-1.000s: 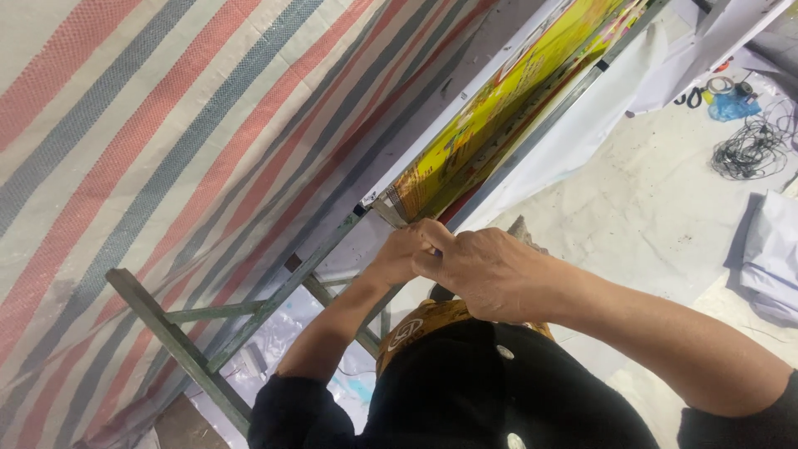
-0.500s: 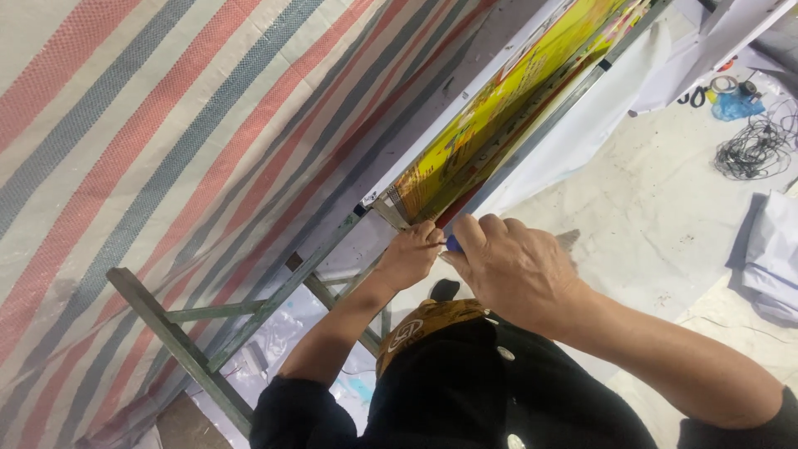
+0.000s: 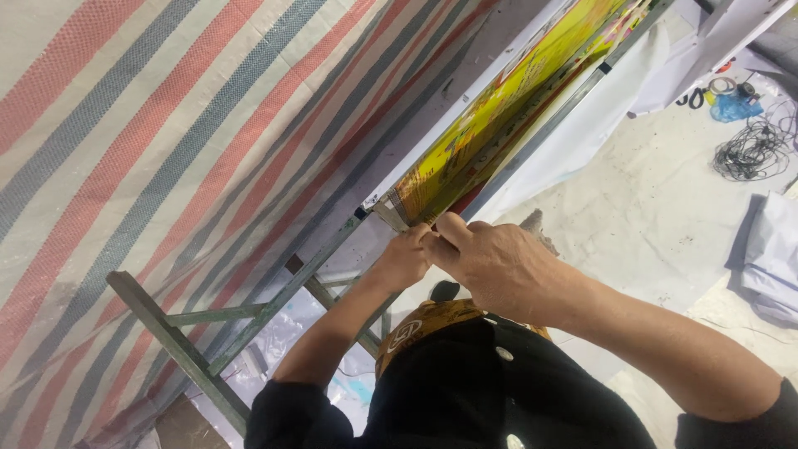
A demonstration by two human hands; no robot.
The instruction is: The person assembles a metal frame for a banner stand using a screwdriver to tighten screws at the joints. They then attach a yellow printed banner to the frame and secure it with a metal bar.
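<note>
Nearest the camera is the person's dark shirt with pale buttons [image 3: 501,353] and a patterned ochre cloth [image 3: 432,320] at the waist. Both forearms reach out from there to the lower corner of a yellow printed banner [image 3: 507,108] stretched along a grey metal frame [image 3: 332,241]. The right hand [image 3: 503,262] is curled, its fingers pinched closed on the banner's corner edge, and the left hand [image 3: 403,258] sits touching it, its fingers also folded in at that corner, though exactly what they grip is hidden. The step in hand looks like fixing or tensioning the corner against the frame; the next move would probably call for a firm pull with the sheet kept flat along the rail. Below the hands run the frame's angled braces [image 3: 179,341]. To the left hangs a red, grey and white striped tarpaulin [image 3: 125,141]. Farther right lie a pale, stained concrete floor [image 3: 665,208], white sheeting [image 3: 582,133], a tangle of dark cable [image 3: 748,150], a blue bag [image 3: 736,106] and folded pale material [image 3: 773,258].
</note>
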